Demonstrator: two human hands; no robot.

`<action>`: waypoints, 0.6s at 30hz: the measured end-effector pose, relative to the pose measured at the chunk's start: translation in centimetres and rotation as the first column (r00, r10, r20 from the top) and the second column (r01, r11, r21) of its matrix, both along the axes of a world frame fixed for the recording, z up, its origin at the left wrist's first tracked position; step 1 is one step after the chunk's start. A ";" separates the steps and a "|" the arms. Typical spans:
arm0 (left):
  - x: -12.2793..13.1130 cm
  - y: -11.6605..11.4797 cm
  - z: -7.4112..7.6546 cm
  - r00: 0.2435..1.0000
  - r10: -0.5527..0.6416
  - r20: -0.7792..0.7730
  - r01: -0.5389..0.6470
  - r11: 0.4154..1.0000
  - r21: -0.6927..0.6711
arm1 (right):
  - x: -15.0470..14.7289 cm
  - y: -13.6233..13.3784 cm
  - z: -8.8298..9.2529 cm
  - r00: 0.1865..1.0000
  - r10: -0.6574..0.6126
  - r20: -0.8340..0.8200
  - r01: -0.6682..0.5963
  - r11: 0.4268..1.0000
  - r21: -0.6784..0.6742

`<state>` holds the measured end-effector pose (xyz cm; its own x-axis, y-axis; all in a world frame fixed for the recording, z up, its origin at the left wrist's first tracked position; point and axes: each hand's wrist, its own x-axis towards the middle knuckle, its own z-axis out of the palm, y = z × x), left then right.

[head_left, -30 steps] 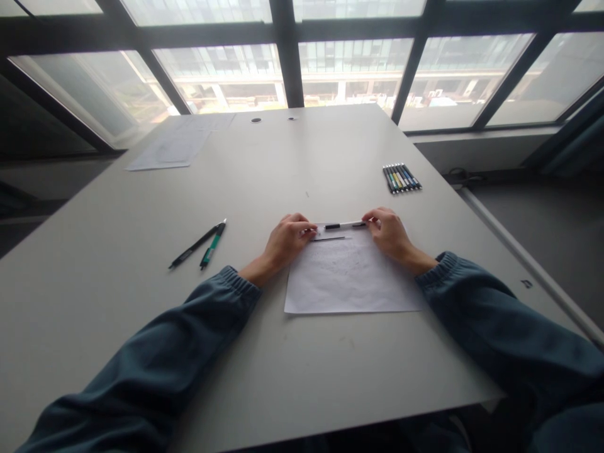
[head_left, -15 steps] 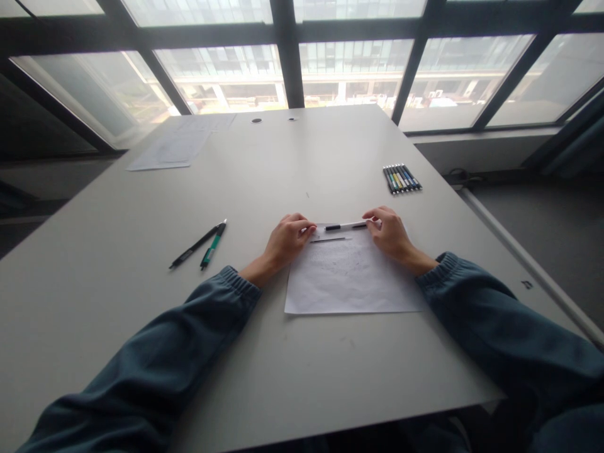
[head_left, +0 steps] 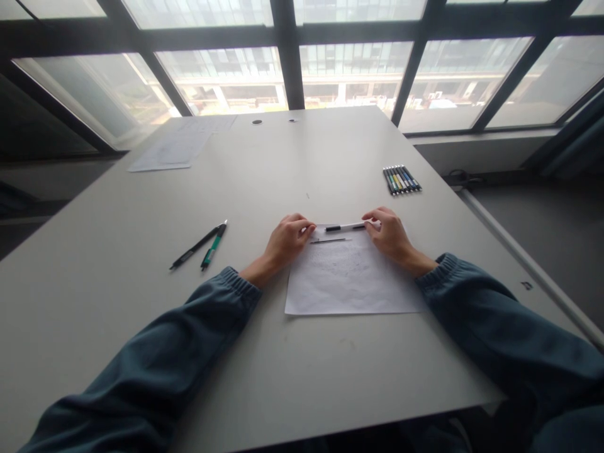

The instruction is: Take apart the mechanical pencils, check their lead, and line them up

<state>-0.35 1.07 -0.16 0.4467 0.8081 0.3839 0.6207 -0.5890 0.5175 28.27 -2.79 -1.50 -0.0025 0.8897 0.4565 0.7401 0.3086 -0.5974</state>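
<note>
A sheet of white paper (head_left: 349, 289) with faint marks lies in front of me. My left hand (head_left: 289, 240) rests at its upper left corner, thumb and fingers pressed together; what they hold, if anything, is too small to make out. At the upper right corner my right hand (head_left: 391, 236) is closed, its thumb and forefinger at the right end of a pen (head_left: 346, 227). This pen has a black grip and a pale barrel and lies across the paper's top edge. Just below it is a thin dark rod (head_left: 330, 240), like a pen refill, touched by neither hand.
Left of my left arm lie a black pen (head_left: 195, 247) and a green-and-black pen (head_left: 214, 246). Several pens (head_left: 402, 180) sit in a row near the table's right edge. More paper (head_left: 172, 145) lies at the far left of the white table (head_left: 302, 371), before the windows.
Almost nothing differs. Both hands keep their places, with only a very slight shift of the right fingertips at the pen's end.
</note>
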 end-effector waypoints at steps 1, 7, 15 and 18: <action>0.0 0.1 0.1 1.000 0.005 0.016 -0.005 1.000 -0.002 | 0.0 0.0 0.0 1.000 0.002 0.005 -0.002 1.000 0.006; -1.0 3.7 0.9 0.993 0.099 0.057 -0.100 0.995 0.001 | -0.1 -0.1 0.1 0.999 0.025 0.030 -0.025 1.000 0.014; -1.0 11.0 0.3 0.971 0.231 -0.059 -0.232 0.972 -0.028 | -0.1 0.1 0.0 0.996 0.047 0.079 -0.046 0.999 -0.009; -0.4 12.3 -0.1 0.978 0.180 -0.109 -0.180 0.984 0.012 | -0.1 0.1 -0.1 0.993 0.057 0.102 -0.055 0.998 -0.020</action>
<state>-0.72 13.35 -0.26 0.3329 0.8785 0.3427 0.7694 -0.4632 0.4399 28.18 -2.69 -1.59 -0.0988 0.8944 0.4361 0.7797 0.3419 -0.5245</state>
